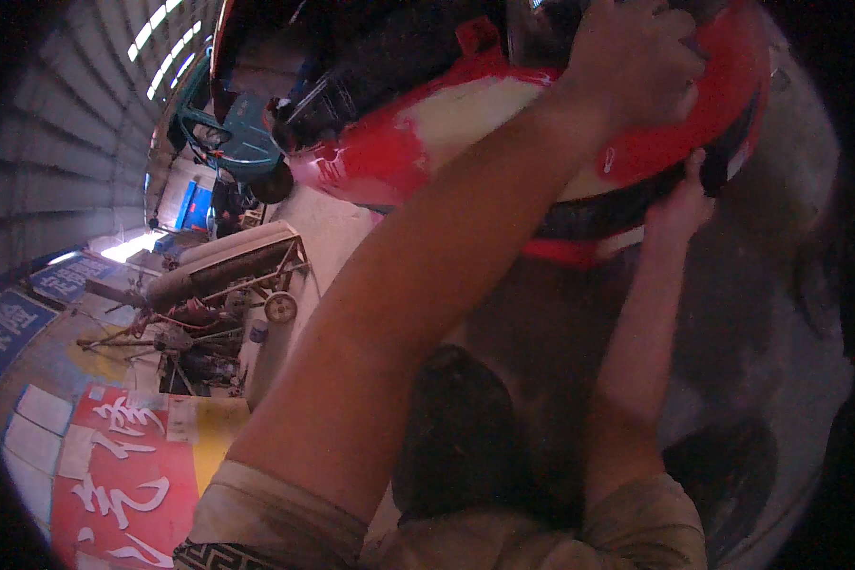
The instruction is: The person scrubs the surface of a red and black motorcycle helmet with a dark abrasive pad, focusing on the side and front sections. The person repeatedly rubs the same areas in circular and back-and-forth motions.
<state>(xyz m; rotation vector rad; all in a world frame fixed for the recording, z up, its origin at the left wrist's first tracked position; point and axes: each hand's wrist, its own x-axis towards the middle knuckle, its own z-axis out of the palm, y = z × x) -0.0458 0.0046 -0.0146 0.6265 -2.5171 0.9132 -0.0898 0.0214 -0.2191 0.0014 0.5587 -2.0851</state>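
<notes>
A red car bumper, or similar curved body part, spans the upper middle and right, with a pale beige patch across its face and a black strip lower down. Over its upper right part lies my left hand, fingers bent against the red surface; what is under them is hidden. My right hand is at the lower edge by the black strip, thumb pointing up beside a dark rounded part. Its other fingers are mostly hidden, so its grip is unclear.
A wheeled metal frame with long rollers or tubes stands at the left. Behind it are a green machine and a blue panel. A red signboard with white writing is at the lower left.
</notes>
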